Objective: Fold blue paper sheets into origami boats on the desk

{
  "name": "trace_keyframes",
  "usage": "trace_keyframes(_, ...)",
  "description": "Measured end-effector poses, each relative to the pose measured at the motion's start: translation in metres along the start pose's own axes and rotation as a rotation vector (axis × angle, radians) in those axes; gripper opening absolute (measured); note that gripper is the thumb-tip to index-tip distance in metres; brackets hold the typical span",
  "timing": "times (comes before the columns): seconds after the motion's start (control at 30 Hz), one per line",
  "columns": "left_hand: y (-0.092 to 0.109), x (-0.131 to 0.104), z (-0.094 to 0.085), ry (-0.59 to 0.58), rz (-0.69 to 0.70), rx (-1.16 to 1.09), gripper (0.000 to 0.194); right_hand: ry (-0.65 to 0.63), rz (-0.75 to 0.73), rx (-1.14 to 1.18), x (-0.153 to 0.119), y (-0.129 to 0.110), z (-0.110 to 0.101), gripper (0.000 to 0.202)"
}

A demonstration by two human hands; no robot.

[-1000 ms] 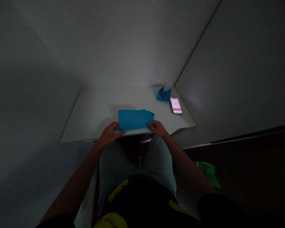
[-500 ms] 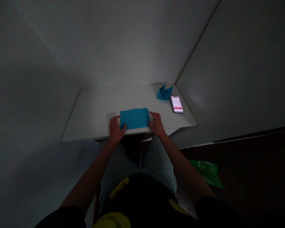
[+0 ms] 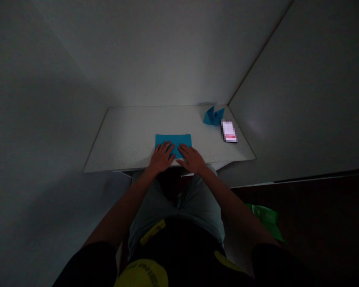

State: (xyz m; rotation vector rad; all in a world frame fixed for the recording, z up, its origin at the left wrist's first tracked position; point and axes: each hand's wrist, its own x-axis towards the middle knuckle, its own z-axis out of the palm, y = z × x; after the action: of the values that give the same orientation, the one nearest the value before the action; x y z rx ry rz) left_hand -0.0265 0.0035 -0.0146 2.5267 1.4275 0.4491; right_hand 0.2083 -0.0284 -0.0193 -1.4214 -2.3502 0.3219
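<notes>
blue paper (image 3: 173, 138) partly hidden under left hand (image 3: 162, 158), right hand (image 3: 194, 159); phone screen (image 3: 228, 129) blurred (unreadable)

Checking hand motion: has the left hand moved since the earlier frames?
Yes, rightward. Against the left edge of the white tabletop, the left hand sits farther right, now on the blue paper sheet rather than at its left end.

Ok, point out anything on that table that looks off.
Only the phone at the right end of the table: its bright screen shows as coarse blocks, so it can't be read. Nothing looks spilled or damaged; the blue sheet lies flat under the left hand and right hand.
</notes>
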Motion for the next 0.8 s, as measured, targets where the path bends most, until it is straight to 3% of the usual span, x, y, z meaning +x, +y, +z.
trace_keyframes(0.17,-0.014,0.001,-0.005,0.012,-0.04,-0.063,0.07,0.028,0.049,0.03,-0.011,0.028,-0.017,0.081)
trace_keyframes(0.33,-0.01,-0.003,-0.012,0.092,-0.096,-0.055,0.063,0.023,0.008,-0.005,-0.026,0.026,-0.022,0.086)
trace_keyframes(0.5,-0.009,-0.004,-0.018,0.058,-0.059,-0.06,0.053,0.012,0.009,-0.017,-0.039,0.029,-0.025,0.059)
trace_keyframes(0.63,-0.009,-0.002,-0.018,0.033,-0.046,-0.059,0.052,0.05,0.069,0.028,-0.032,0.031,-0.024,0.036)
trace_keyframes(0.8,-0.007,-0.004,-0.019,0.051,-0.031,-0.055,0.055,0.235,0.234,0.048,-0.005,0.026,-0.013,0.039)
